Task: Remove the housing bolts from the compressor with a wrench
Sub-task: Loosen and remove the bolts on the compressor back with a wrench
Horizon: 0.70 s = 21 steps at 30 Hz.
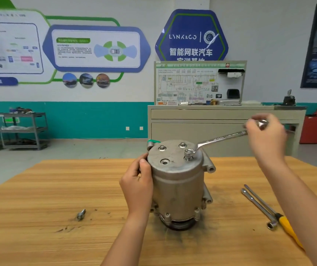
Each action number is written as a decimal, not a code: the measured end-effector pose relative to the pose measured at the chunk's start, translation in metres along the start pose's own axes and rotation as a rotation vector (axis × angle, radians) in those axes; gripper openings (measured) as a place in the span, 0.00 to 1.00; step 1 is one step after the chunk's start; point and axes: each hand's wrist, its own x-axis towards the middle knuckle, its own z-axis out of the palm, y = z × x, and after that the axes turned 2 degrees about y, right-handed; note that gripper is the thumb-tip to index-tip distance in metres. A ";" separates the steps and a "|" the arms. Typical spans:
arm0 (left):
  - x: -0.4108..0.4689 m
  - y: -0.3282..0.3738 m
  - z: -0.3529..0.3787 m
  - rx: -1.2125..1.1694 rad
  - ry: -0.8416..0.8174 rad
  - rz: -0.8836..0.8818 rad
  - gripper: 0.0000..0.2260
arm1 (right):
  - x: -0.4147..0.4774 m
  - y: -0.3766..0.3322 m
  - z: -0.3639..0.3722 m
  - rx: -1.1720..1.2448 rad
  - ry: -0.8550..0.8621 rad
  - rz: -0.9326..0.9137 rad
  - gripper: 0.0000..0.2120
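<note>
A grey metal compressor [178, 181] stands upright on the wooden table [57, 189]. My left hand [137, 186] grips its left side near the top. On its top face a bolt [189, 153] sticks up, partly unscrewed, with the ring end of a silver wrench [221, 138] seated on it. My right hand [265, 135] grips the far end of the wrench, up and to the right. Two more bolts [162, 148] sit flush at the back of the top face, and one bolt hole [164, 161] at the front left stands open. A loose bolt [81, 215] lies on the table to the left.
An L-shaped socket wrench [259, 207] and a yellow-handled screwdriver [286, 225] lie on the table to the right, under my right forearm. Beyond the table stand a beige cabinet [201, 123] with a display board and grey shelf carts [15, 129] at the left wall.
</note>
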 end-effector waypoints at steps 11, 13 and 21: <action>-0.002 0.012 0.008 0.034 -0.098 -0.029 0.13 | -0.011 -0.080 0.157 -0.850 -0.609 -0.387 0.13; -0.004 0.014 0.010 0.054 -0.111 -0.019 0.13 | -0.043 -0.104 0.162 -0.749 -0.650 -0.490 0.12; 0.001 -0.011 0.006 -0.168 -0.006 -0.246 0.13 | -0.173 -0.086 0.043 0.151 -0.304 -0.938 0.17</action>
